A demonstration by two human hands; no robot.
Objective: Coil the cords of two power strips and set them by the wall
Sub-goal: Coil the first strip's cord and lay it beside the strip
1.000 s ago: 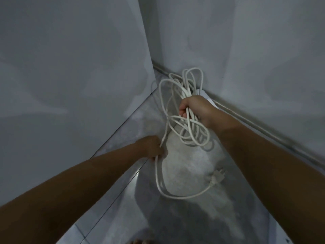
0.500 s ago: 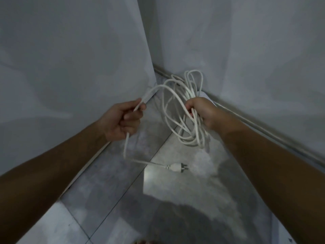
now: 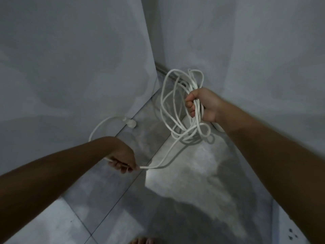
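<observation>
Cord held in a room corner.
Right hand (image 3: 204, 104) has its fingers (image 3: 190, 107) curled round the white cord (image 3: 198, 124) loops; left hand (image 3: 123, 157) pinches the free run short of the plug (image 3: 131, 123).

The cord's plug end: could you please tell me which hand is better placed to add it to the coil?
Left, probably: the left hand pinches the loose cord near the plug; the right hand grips the coil.

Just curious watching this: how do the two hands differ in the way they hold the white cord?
The right hand is higher in view, fisted round many loops of the thin white cord; the left hand sits lower, pinching a single strand. Both grip the same cord.
</observation>
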